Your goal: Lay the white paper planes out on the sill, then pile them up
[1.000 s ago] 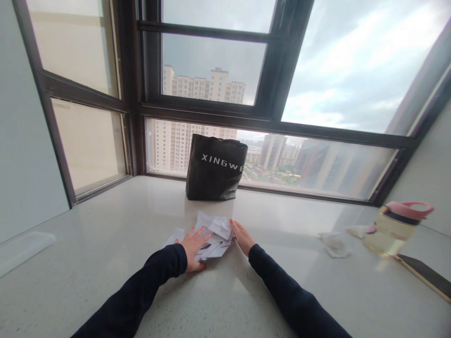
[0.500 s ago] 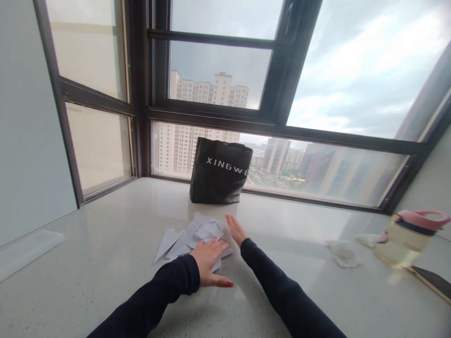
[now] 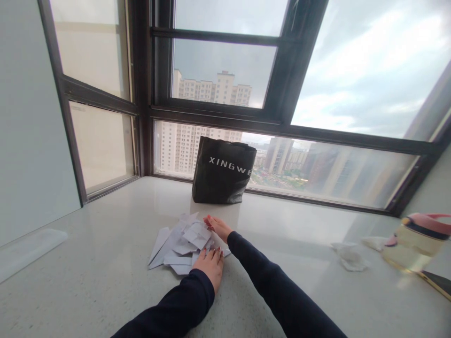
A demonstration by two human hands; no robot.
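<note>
A loose heap of torn white paper pieces (image 3: 178, 241) lies on the pale speckled counter in front of me. My left hand (image 3: 210, 268) rests palm down at the heap's near right edge, its fingers stretched out over the paper. At the far right edge is my right hand (image 3: 219, 227), with its fingers curled in together against the scraps. Whether a piece is between those fingertips is hidden. Just behind the heap stands a black bag (image 3: 223, 176) with white lettering, upright, touched by neither hand.
On the right are a pink-lidded bottle (image 3: 410, 244), a crumpled white tissue (image 3: 350, 257) and a dark flat object (image 3: 439, 284) that looks like a phone. A translucent white strip (image 3: 31, 251) lies at far left. Dark-framed windows (image 3: 218, 115) border the counter's back.
My right hand has moved left onto the heap's far edge, its fingers curling in. My left hand has drawn back and turned, thumb no longer sticking out. The paper is shifted and more bunched.
</note>
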